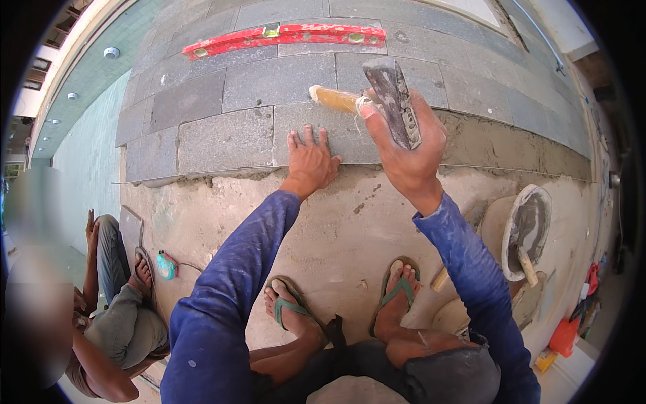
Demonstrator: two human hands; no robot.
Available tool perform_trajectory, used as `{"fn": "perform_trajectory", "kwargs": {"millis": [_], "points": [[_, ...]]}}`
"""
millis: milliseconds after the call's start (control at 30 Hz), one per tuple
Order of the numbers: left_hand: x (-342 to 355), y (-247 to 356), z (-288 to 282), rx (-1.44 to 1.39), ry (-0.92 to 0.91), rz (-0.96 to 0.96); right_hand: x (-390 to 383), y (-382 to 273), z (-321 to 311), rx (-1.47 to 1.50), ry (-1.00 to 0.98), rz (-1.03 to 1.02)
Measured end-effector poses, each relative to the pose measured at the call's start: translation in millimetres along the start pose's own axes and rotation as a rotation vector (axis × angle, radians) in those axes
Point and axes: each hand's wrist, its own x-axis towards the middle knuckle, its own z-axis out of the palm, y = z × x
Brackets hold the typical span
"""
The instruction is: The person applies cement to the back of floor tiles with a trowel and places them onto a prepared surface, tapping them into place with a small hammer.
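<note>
My left hand (311,160) lies with its fingers spread on a grey stone paving tile (353,143) at the near edge of the laid rows. My right hand (418,156) is raised just right of that tile, closed around the metal head of a hammer (390,94). The head is wedge-shaped and crusted with mortar. Its yellowish handle, bound with string near the head, points left above the tiles. To the right of the tile runs a bed of wet mortar (511,143). A thin string line follows the tiles' near edge.
A red spirit level (289,40) lies across the far tiles. At right stands a mortar-caked bucket (498,232) holding a wooden-handled tool (527,266). A turquoise tape measure (167,266) rests at left, near another person (131,323) sitting beside the pool (87,155).
</note>
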Motion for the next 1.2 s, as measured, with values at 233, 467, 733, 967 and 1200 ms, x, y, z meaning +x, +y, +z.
{"fn": "perform_trajectory", "kwargs": {"millis": [233, 467, 733, 967, 1200], "points": [[2.3, 0.4, -2.0, -0.036, -0.027, -0.037, -6.1, 1.6, 20.0, -0.087, -0.119, 0.014], [4.4, 0.8, -0.8, -0.015, -0.014, -0.012, 5.5, 3.7, 27.7, -0.101, -0.121, -0.054], [11.0, -1.5, 6.0, -0.008, -0.003, 0.036, 12.2, 7.8, 38.6, -0.076, -0.108, -0.092], [16.2, -11.3, 19.6, -0.011, 0.002, 0.049, 11.4, 0.8, 39.2, -0.044, -0.094, -0.064], [6.5, -2.9, 6.8, -0.009, 0.034, 0.016, 6.9, 4.3, 28.3, -0.066, -0.091, -0.028]]}}
